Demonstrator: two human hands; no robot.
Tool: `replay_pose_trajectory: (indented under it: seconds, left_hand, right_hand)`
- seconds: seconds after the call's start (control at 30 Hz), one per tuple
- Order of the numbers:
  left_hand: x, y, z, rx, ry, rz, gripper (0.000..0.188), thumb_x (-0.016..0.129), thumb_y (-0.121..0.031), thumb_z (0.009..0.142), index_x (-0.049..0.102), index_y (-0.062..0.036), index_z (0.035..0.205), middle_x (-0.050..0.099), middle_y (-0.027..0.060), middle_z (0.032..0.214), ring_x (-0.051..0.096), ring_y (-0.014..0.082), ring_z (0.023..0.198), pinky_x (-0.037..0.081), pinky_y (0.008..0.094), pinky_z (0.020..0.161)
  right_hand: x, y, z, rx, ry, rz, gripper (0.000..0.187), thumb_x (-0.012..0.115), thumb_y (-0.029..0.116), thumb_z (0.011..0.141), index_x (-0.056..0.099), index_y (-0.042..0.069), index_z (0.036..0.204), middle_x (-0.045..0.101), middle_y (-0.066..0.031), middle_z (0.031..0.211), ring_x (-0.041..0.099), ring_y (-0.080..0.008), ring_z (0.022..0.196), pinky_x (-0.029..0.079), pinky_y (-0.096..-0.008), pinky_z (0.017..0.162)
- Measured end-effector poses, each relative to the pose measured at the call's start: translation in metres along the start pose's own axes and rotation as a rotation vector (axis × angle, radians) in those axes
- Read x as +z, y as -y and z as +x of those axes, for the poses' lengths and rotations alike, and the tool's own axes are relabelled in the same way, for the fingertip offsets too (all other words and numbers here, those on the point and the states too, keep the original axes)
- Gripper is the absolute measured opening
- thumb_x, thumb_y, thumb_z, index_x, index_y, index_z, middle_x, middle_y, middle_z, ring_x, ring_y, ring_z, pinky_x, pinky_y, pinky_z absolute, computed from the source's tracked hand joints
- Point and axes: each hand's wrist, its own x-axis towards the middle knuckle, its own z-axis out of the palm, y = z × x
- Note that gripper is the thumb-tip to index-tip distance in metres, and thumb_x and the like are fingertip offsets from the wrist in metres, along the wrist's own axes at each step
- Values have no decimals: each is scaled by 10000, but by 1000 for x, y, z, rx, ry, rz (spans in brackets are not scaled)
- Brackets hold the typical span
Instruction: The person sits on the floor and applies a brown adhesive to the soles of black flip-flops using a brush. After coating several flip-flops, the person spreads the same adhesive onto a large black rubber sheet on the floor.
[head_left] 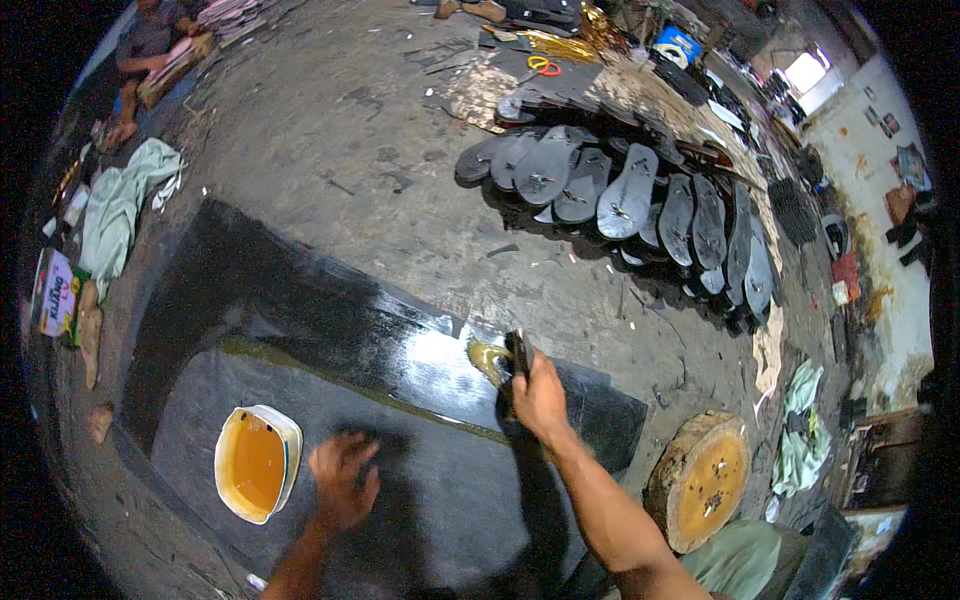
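Observation:
My right hand (pixel 541 398) is closed around the dark handle of a brush (pixel 517 352). The brush touches a glossy black sheet (pixel 340 325), where a smear of yellowish glue (pixel 488 360) lies beside it. My left hand (pixel 345 480) hovers over a dark grey sheet (pixel 420 500), fingers apart and holding nothing. To its left stands a white tub (pixel 295 440) containing amber glue (pixel 258 470). A line of drying, yellow-brown glue (pixel 360 395) runs along the border between the black strip and the grey sheet.
Rows of dark sandals (pixel 625 190) lie at the far right. A round wooden block (pixel 705 475) sits right of my forearm. Scissors (pixel 543 66) are at the back. Cloths (pixel 125 205) and a box (pixel 55 295) line the left side. Another person (pixel 150 50) sits far left.

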Motion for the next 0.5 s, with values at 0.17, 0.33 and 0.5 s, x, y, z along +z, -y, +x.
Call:
replay_pose_trajectory:
  seconds: [0.17, 0.33, 0.5]
  left_hand:
    - [26, 31, -98, -130, 139, 304, 448, 762, -298, 807, 650, -166, 1221, 510, 123, 1395, 429, 379, 1340, 319, 595, 1067]
    - [31, 35, -85, -142, 44, 239, 422, 757, -410, 818, 666, -190, 1166, 528, 92, 1347, 441, 352, 1313, 341, 576, 1081]
    - [28, 30, -80, -186, 47, 257, 425, 761, -437, 813, 667, -190, 1146, 524, 90, 1361, 412, 362, 1347, 331, 594, 1099]
  right_hand:
    - [91, 81, 63, -147, 45, 215, 297, 560, 88, 894, 525, -38, 1161, 634, -332, 1037, 614, -518, 1005, 475, -562, 885]
    - [130, 176, 115, -225, 75, 93, 262, 595, 100, 891, 522, -38, 1101, 641, -332, 1018, 616, -522, 987, 485, -567, 866]
    - [150, 223, 142, -709, 360, -125, 360, 618, 111, 889, 608, 178, 1243, 662, -159, 1078, 621, -412, 1050, 500, -532, 883]
